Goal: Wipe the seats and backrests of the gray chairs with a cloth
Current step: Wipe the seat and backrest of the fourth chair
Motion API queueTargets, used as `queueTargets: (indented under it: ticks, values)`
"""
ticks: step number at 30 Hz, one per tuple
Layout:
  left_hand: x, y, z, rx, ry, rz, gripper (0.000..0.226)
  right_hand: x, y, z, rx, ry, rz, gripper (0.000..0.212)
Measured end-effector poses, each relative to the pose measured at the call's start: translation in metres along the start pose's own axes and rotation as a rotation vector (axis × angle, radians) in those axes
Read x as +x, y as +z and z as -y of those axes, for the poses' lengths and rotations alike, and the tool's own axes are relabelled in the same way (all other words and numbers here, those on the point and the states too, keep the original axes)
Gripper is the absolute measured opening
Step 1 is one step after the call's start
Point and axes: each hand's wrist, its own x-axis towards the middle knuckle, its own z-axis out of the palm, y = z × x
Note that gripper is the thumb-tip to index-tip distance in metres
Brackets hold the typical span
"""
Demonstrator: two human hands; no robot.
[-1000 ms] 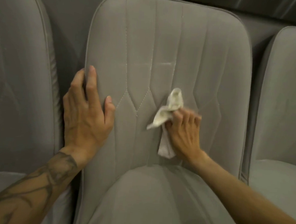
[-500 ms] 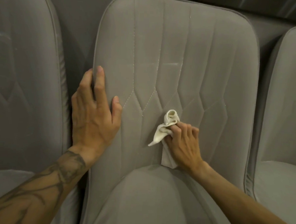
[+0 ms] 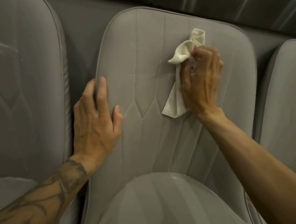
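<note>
Right grip [image 3: 201, 80] clutches cloth [image 3: 174, 98], stretched up-down on backrest [image 3: 144, 59]; left grip [image 3: 95, 125] flat.

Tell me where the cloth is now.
In the head view, the cloth is on the upper right of the middle chair's backrest, held by the right hand.

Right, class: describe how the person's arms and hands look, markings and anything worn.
The left hand and right hand are bare: no gloves, rings or watch show. No sleeves are in view. The left forearm bears a dark tattoo of curving lines reaching the wrist; the right forearm shows none.
</note>
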Motion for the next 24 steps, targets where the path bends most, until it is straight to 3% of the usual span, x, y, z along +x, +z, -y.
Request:
queueTargets:
  ticks: [4,11,16,19,24]
  values:
    - [0.000,0.000,0.000,0.004,0.009,-0.004,0.070,0.003,-0.006,0.003,0.021,-0.060,0.100,0.007]
    - [0.000,0.000,0.000,0.010,0.005,-0.003,0.070,0.002,-0.014,0.010,-0.027,0.030,0.233,0.016]
    - [0.000,0.000,0.001,0.013,0.011,-0.003,0.070,-0.002,-0.012,0.011,0.066,0.064,0.176,0.010]
    - [0.001,0.000,0.001,0.014,0.007,0.004,0.069,-0.007,-0.008,0.007,0.152,0.066,0.131,0.017]
    - [0.001,0.000,0.001,0.007,0.001,0.004,0.069,-0.002,-0.004,-0.002,-0.092,-0.099,0.115,0.039]
